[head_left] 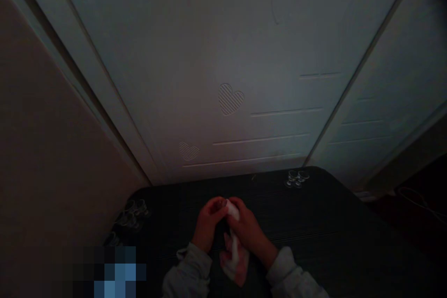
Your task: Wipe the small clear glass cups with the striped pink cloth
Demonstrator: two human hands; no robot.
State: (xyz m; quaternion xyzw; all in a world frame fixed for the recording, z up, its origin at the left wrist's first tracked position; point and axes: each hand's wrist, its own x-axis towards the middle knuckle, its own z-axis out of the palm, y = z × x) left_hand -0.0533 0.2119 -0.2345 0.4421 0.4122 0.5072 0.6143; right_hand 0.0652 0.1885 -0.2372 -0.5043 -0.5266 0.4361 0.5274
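Observation:
Both hands meet over the dark table (293, 228). My left hand (208, 221) is closed, its fingers curled round a small glass (221, 204) that is mostly hidden. Pressed against the glass is a white and pink cloth (234, 256), gripped in my right hand (246, 224). The loose end of the cloth hangs down toward me between the wrists. In the dim light the glass's full shape cannot be made out.
Two small stemmed glasses (296, 179) stand at the table's back right. Several more glasses (134, 212) are at its left edge. A pale panel with embossed hearts (230, 99) rises behind the table. On the right, a thin cable (417, 198) shows beyond the table.

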